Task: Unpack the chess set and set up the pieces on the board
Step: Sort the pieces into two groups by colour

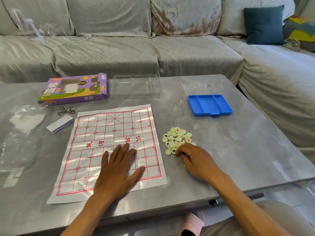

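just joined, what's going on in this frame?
A person is setting up a Chinese chess set on a grey table. The paper board is unfolded and the left hand lies flat on its near half, with no pieces on it yet. The right hand is curled at the near edge of the pile of pieces beside the board; whether it holds one cannot be told. The empty blue tray, clear cover and purple box sit farther back.

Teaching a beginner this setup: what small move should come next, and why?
Probably pinch one piece from the pile with the right hand, already at its near edge, and carry it to the board, which is bare of pieces and pinned by the left hand.
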The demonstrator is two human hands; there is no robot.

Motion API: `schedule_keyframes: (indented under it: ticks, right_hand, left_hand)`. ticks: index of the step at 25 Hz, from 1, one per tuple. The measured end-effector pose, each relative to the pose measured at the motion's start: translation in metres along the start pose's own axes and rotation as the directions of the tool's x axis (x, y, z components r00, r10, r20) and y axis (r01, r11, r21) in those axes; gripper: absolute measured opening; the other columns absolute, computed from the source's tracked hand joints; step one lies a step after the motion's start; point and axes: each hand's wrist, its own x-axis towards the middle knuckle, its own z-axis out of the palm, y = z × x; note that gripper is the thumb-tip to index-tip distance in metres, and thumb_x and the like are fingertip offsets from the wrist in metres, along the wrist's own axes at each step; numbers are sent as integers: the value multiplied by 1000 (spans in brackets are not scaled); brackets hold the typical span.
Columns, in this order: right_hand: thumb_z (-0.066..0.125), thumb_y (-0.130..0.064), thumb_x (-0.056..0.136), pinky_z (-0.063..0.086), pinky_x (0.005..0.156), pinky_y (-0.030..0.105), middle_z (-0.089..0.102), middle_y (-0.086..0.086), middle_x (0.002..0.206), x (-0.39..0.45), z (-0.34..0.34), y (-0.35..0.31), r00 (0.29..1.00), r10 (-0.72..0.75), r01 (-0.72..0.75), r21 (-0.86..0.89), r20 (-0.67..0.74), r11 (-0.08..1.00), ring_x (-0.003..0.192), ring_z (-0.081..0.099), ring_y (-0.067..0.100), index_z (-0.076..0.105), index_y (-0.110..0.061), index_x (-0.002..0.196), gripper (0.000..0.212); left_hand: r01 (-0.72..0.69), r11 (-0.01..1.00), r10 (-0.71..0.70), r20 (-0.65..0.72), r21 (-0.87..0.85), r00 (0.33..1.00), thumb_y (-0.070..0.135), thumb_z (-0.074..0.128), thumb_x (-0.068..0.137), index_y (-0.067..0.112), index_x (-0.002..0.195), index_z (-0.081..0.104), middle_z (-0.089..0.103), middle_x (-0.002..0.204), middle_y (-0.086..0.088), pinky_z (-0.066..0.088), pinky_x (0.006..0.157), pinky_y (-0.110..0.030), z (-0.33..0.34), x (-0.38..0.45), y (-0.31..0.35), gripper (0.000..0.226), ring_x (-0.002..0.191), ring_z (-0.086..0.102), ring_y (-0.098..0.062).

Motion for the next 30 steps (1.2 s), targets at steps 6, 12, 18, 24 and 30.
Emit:
schedule_keyframes:
  ticks: [6, 12, 18, 24, 30]
  right_hand:
    - [48, -35, 96, 46, 79, 24, 55, -15, 120, 1, 5, -2, 999, -15, 14, -29, -40, 999, 97, 52, 7, 52, -36, 124, 29]
    - [60, -43, 87, 49, 72, 25, 55, -15, 100, 6, 8, -6, 993, -59, 55, -41, -103, 998, 88, 50, 6, 59, -28, 95, 18]
    - [55, -30, 89, 51, 77, 29, 61, -10, 107, 6, 6, -7, 991, -75, 67, -74, -111, 995, 94, 56, 11, 62, -26, 108, 21]
    - [56, -39, 87, 51, 74, 29, 57, -10, 105, 6, -2, -8, 990, -124, 112, -152, -72, 982, 96, 53, 11, 67, -26, 104, 24]
    - [55, -55, 86, 45, 79, 19, 53, -17, 103, 0, -19, -6, 987, -87, 109, -160, 137, 981, 96, 49, 6, 63, -33, 101, 28]
  left_hand:
    - [0, 1000, 0, 6, -6, 1000, 85, 3, 76, 41, 143, 25, 9, 159, 12, -3, 118, -50, 0, 0, 0, 83, 148, 3, -16]
    - [-7, 1000, 7, -12, -11, 1000, 84, 7, 78, 40, 142, 30, 13, 159, 10, -2, 118, -50, 2, 1, -1, 82, 147, 8, -18]
    - [-4, 1000, 4, -15, -3, 1000, 85, 7, 78, 40, 143, 29, 12, 159, 11, -2, 118, -50, 3, 0, -1, 81, 147, 8, -18]
    - [-2, 1000, 2, 2, 7, 1000, 83, 5, 78, 41, 144, 24, 8, 159, 12, -6, 118, -48, 0, 0, -1, 81, 148, 2, -15]
    - [-12, 1000, 12, -9, -12, 1000, 84, 8, 79, 39, 143, 29, 12, 159, 10, -1, 118, -50, 1, 1, -1, 81, 147, 6, -17]
